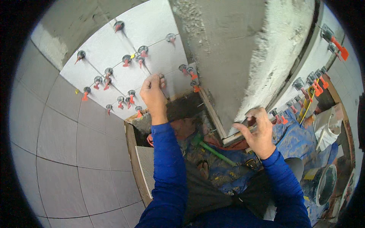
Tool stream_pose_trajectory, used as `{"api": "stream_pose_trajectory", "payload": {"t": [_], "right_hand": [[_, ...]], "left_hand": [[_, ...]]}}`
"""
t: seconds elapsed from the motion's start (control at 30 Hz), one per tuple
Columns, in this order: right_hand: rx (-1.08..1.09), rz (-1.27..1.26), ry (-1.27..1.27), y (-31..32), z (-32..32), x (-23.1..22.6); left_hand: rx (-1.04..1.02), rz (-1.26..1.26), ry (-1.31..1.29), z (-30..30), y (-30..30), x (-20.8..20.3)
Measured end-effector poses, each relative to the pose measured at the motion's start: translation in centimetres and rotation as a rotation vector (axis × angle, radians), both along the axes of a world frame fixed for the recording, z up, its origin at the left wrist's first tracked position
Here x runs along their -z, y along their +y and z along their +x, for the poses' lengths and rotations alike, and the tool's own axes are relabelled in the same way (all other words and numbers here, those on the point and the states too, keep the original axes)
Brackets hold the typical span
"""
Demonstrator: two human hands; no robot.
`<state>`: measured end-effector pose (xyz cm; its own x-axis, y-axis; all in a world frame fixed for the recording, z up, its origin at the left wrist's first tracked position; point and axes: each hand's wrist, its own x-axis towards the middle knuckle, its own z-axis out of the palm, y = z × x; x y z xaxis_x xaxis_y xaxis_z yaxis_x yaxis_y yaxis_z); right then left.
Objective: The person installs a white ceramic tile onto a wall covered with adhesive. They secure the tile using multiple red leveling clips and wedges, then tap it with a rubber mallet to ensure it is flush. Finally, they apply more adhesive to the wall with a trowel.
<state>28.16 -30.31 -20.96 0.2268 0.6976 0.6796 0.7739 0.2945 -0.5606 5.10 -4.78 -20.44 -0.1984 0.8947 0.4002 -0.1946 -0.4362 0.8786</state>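
Note:
White tiles [152,28] cover part of the left wall, with grey and red tile levelling clips [108,72] along their joints. My left hand [154,93] is raised against the lower tiles. Its fingers are curled together at a joint, and whatever they pinch is hidden. To the right, my right hand [261,133] is by the lower corner of the mortar-covered wall [228,57]. Its thumb and fingers are curved but apart, with no object visible in them. More clips with red handles [317,86] line the tiled face beyond that hand.
Grey tiles [57,133] fill the far left wall. Below lies a blue tarp [291,138] with debris and a green-handled tool [216,152]. At the right stand a dark bucket [327,184] and a white sack [327,125]. A wooden strip [213,114] edges the mortar wall.

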Motion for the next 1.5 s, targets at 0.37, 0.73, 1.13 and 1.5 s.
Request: {"api": "stream_pose_trajectory", "payload": {"t": [0.37, 0.73, 1.13, 1.5], "right_hand": [[-0.002, 0.025, -0.03, 0.3, 0.7, -0.3], [0.002, -0.003, -0.042, 0.3, 0.5, -0.5], [-0.006, 0.042, -0.035, 0.3, -0.6, 0.1], [-0.007, 0.037, -0.061, 0.4, -0.6, 0.7]], "left_hand": [[0.107, -0.06, 0.205, 2.0, 0.9, 2.0], [0.096, -0.027, 0.252, 1.7, 0.0, 1.3], [0.004, -0.033, 0.208, -0.8, -0.5, 0.2], [-0.043, -0.015, 0.143, -2.9, -0.5, 0.0]]}}
